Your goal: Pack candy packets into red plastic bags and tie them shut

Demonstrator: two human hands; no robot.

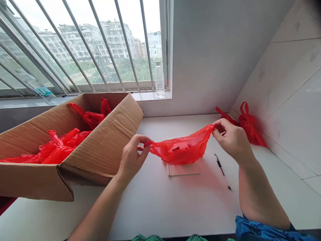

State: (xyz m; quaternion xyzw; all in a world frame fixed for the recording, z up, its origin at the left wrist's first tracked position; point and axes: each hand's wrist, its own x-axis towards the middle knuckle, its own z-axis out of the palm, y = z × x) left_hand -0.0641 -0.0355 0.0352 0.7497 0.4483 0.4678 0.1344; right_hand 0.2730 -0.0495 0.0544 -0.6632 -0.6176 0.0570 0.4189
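- Left hand [131,157]: fingers pinched shut on one end of a thin red plastic bag [182,149].
- Right hand [232,139]: fingers pinched on the other end.
- Bag hangs stretched between them, just above a small paper pad [184,169] on the white tabletop [160,204].

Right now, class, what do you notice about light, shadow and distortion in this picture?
Head view: daylight from the window is bright, sky nearly washed out; the red bag casts a reddish tint on the table; the window bars bow, wide-lens distortion; everything is fairly sharp.
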